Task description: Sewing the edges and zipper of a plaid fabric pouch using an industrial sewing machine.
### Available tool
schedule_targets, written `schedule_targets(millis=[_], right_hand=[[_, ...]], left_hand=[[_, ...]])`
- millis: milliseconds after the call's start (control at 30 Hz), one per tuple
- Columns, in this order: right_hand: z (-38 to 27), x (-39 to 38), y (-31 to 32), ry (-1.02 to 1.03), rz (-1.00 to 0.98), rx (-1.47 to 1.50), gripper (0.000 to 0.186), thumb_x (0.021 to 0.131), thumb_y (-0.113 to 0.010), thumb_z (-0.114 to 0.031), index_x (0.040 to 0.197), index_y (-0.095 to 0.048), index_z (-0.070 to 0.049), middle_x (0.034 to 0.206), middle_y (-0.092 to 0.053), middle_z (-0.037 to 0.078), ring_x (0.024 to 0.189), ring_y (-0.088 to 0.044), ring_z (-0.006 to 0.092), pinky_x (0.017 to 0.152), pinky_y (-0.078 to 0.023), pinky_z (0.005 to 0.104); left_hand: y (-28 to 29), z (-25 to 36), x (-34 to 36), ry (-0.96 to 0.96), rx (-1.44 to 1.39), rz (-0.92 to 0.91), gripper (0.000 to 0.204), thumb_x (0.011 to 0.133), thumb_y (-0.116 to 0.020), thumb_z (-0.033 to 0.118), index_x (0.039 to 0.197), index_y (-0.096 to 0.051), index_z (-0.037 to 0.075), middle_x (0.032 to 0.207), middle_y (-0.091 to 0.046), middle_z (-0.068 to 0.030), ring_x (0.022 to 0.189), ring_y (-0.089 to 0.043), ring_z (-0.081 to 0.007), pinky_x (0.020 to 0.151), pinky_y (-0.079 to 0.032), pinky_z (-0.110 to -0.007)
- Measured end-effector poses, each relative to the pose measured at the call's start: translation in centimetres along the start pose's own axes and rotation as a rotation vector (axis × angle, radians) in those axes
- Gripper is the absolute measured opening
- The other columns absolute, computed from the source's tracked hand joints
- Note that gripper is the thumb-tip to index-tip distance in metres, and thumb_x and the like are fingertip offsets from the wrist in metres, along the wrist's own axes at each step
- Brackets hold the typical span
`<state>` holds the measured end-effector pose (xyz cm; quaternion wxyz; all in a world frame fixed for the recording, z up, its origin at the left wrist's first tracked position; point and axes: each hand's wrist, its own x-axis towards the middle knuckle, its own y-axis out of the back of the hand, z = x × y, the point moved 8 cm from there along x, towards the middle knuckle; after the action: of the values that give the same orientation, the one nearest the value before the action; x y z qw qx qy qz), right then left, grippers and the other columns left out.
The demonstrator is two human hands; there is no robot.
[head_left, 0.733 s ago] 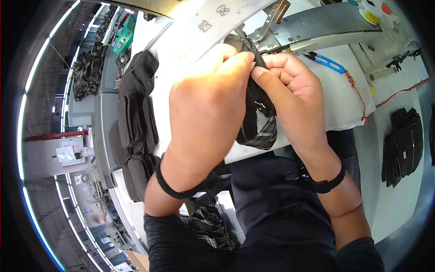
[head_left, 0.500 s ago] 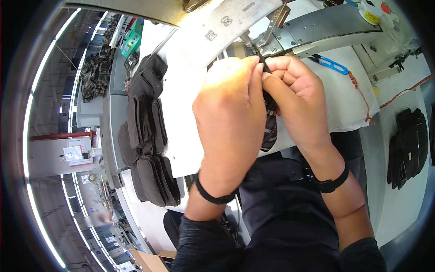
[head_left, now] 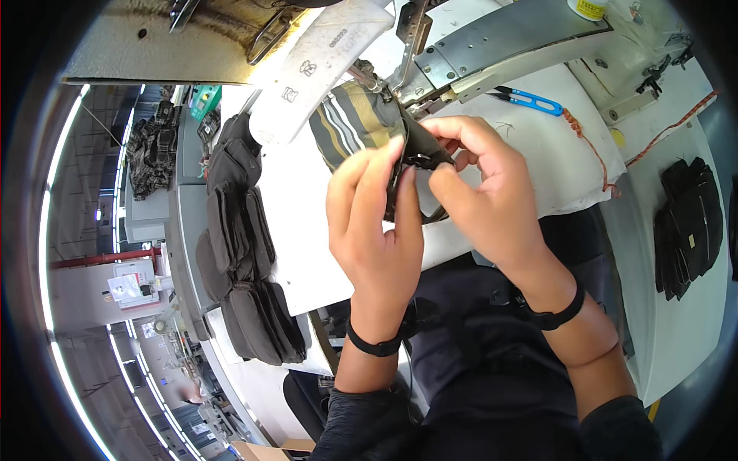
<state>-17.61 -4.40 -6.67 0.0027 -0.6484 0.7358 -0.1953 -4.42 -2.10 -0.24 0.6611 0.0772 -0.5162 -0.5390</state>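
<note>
A dark fabric pouch with a tan, white and grey striped side (head_left: pixel 357 119) is between my hands, close to the sewing machine's needle area. My left hand (head_left: pixel 377 223) has its fingers and thumb pinched on the near edge of the pouch. On the other side, my right hand (head_left: pixel 492 180) grips the dark cloth between curled fingers and thumb. Beyond the fingertips stands the sewing machine's white head (head_left: pixel 327 58), with a metal bed plate (head_left: pixel 511 42) reaching to the right. Parts of the pouch are hidden behind my fingers.
Blue thread snips (head_left: pixel 534 101) with an orange cord lie right of my right hand. Several dark pouches (head_left: pixel 234 230) are piled along the table's left side. A stack of dark fabric pieces (head_left: pixel 689 230) rests at the far right. A yellow-labelled bottle (head_left: pixel 590 8) stands top right.
My hands have moved apart and the left has turned, showing the pouch's striped side. The view has shifted, so more of the machine shows at the top left.
</note>
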Motion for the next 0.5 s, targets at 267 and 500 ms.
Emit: schedule_targets(millis=[267, 500], right_hand=[[0.0, -1.9, 1.2, 0.065, 0.009, -0.267, 0.035, 0.094, -0.065, -0.001, 0.128, -0.068, 0.0, 0.116, -0.072, 0.007, 0.104, -0.065, 0.0158, 0.088, -0.05, 0.0301], [-0.3, -2.1, 0.2, 0.004, -0.059, -0.263, 0.034, 0.096, -0.065, -0.003, 0.129, -0.068, 0.001, 0.115, -0.072, 0.006, 0.104, -0.065, 0.0134, 0.089, -0.05, 0.0299]], left_hand=[[2.3, -1.3, 4.3, -0.15, -0.021, 0.077, 0.029, 0.094, -0.076, 0.004, 0.122, -0.075, 0.003, 0.112, -0.071, -0.0111, 0.089, -0.063, -0.0212, 0.074, -0.053, -0.029], [1.7, -2.3, 7.1, -0.352, 0.073, -0.063, 0.017, 0.095, -0.077, 0.004, 0.11, -0.077, -0.002, 0.107, -0.077, -0.0097, 0.081, -0.068, -0.0136, 0.072, -0.053, -0.025]])
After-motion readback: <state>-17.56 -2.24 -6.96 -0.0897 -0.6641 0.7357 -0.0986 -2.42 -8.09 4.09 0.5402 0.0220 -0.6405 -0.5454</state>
